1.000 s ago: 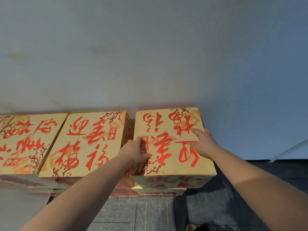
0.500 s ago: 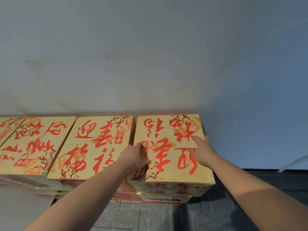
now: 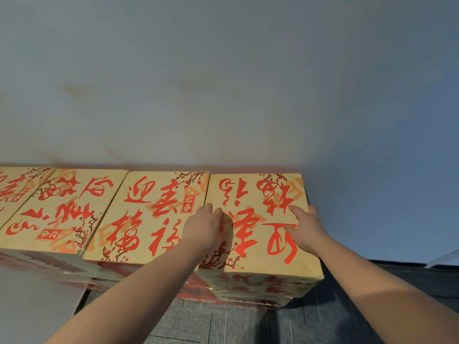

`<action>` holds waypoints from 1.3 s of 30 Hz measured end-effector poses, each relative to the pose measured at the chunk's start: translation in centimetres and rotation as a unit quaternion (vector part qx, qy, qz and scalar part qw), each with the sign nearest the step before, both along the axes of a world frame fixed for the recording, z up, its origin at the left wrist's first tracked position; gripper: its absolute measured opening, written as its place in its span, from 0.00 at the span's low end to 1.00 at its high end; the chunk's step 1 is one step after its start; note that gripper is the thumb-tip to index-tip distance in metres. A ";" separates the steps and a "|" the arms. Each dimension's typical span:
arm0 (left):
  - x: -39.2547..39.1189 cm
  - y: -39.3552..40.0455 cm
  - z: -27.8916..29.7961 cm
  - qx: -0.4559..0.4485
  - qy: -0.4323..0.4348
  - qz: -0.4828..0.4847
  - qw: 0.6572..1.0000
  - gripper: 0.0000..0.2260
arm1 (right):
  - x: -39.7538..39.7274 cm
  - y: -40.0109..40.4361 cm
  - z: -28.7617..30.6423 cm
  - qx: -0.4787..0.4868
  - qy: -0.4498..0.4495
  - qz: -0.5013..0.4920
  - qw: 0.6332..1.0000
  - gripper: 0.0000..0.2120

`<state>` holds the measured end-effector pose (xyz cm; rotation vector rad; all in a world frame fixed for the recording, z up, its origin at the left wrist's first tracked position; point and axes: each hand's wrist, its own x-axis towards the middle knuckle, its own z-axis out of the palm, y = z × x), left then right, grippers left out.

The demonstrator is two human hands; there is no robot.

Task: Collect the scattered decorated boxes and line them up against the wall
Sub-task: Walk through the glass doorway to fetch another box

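Note:
Yellow boxes with red calligraphy and plum-blossom print stand in a row against the wall [image 3: 223,95]. The rightmost box [image 3: 260,192] sits on top of another box [image 3: 248,300] and touches its neighbour [image 3: 149,214] on the left. My left hand [image 3: 206,229] rests on the top of the rightmost box at its left edge, over the seam between the two boxes. On the box's right edge my right hand [image 3: 306,227] grips, thumb on top and fingers down the side. Two further boxes [image 3: 62,207] continue the row leftwards.
Dark grey carpet tiles [image 3: 223,324] cover the floor below the boxes. A pale grey flat surface [image 3: 37,306] fills the lower left corner. A white edge [image 3: 444,259] shows at the far right. The wall to the right of the row is bare.
The rightmost box has slid left and back, closing the gap to its neighbour. My left hand moved from the box's left side onto its top. The view shifted right and down.

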<state>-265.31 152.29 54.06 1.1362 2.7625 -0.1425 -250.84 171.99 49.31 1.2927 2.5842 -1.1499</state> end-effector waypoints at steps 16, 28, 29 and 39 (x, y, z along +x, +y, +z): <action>-3.4 -4.0 -2.8 -0.034 -0.104 0.051 0.993 0.38 | -2.3 -1.1 -0.9 0.014 -0.011 -0.010 1.000 0.29; -3.2 -4.2 -3.2 -0.088 -0.119 0.010 0.989 0.41 | -2.5 -0.4 -1.9 0.034 -0.047 0.003 0.998 0.30; -3.1 -4.2 -3.2 -0.087 -0.118 0.010 0.989 0.41 | -2.5 -0.3 -2.2 0.038 -0.050 0.001 0.998 0.30; -2.4 -4.1 -3.9 -0.086 -0.100 0.005 0.991 0.40 | -1.8 0.2 -2.7 0.049 -0.080 0.003 0.996 0.31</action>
